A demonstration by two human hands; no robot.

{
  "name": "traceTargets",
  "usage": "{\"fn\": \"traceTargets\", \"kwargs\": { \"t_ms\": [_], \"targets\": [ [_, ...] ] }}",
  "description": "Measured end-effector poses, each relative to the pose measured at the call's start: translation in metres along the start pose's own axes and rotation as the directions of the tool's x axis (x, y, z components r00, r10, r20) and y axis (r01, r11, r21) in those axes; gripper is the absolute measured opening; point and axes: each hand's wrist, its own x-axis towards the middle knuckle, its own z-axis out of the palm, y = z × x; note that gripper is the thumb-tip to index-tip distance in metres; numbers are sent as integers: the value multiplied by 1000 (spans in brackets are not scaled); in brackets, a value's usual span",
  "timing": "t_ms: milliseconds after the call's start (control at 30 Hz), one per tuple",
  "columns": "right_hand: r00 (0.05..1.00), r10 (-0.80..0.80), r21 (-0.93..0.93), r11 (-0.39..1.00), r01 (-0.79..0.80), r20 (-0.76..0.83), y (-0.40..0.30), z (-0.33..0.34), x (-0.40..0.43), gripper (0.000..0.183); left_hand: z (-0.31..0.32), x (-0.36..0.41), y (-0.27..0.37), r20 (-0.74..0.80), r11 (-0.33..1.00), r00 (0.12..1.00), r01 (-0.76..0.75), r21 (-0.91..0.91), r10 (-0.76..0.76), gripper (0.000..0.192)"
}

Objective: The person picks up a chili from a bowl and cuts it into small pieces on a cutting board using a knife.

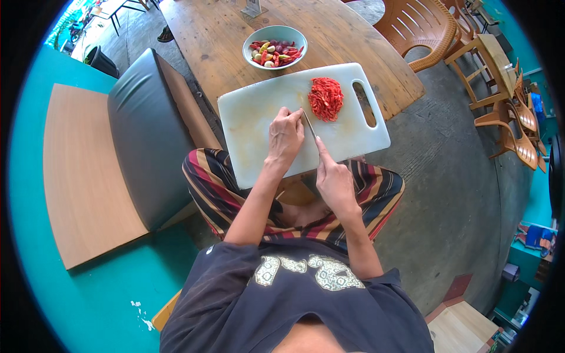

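A white plastic cutting board (pixel 247 128) with a slot handle lies tilted at the wooden table's near end. My right hand (pixel 336 183) grips a knife (pixel 310 125), its index finger along the blade's spine, the tip pointing away from me. Just left of the blade, my left hand (pixel 287 132) pinches a small red piece of chili (pixel 301 109) against the board. A heap of sliced red chili (pixel 325 99) lies right of the knife. Beyond the board stands a pale bowl (pixel 247 48) holding red and yellow chilies, garlic cloves and shallots.
The wooden table (pixel 212 26) extends away from me, with a small metal stand (pixel 253 8) at its far part. A dark padded bench (pixel 148 132) is on the left. Brown plastic chairs (pixel 408 26) stand at the right, on the concrete floor (pixel 441 198).
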Motion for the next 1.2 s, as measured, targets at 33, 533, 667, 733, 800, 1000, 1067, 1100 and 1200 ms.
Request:
{"fn": "traceTargets", "kwargs": {
  "t_ms": [33, 533, 667, 733, 800, 1000, 1067, 1100, 1200],
  "targets": [
    [999, 34, 25, 999, -35, 24, -2, -3, -2, 52, -1, 0, -1, 5, 1000, 1000, 6, 7, -6, 22],
    [984, -59, 162, 983, 86, -167, 19, 20, 16, 50, 3, 4, -4, 58, 1000, 998, 11, -20, -10, 20],
    [990, -35, 167, 984, 57, -133, 14, 19, 16, 50, 0, 5, 0, 63, 999, 998, 17, -39, -14, 22],
    [990, -33, 173, 983, 56, -135, 14, 21, 16, 50, 0, 5, 0, 73, 999, 997, 20, -37, -17, 22],
    [990, -32, 178, 982, 57, -139, 14, 22, 17, 49, 0, 6, 0, 81, 999, 997, 22, -37, -19, 23],
    [993, -41, 144, 988, 57, -113, 7, 12, 21, 47, 0, 4, 0, 84, 1000, 996, 9, -20, -7, 24],
    [997, 53, 195, 980, -41, -56, 3, 8, 22, 45, 1, 2, 0, 81, 1000, 997, 12, -18, -11, 24],
    [997, 56, 193, 980, -45, -49, 3, 8, 22, 45, 1, 1, 0, 84, 1000, 996, 19, -19, -18, 24],
    [997, 46, 196, 980, -33, -62, 3, 11, 24, 45, 1, 1, -1, 74, 1000, 997, 20, -10, -19, 25]
  ]
}}
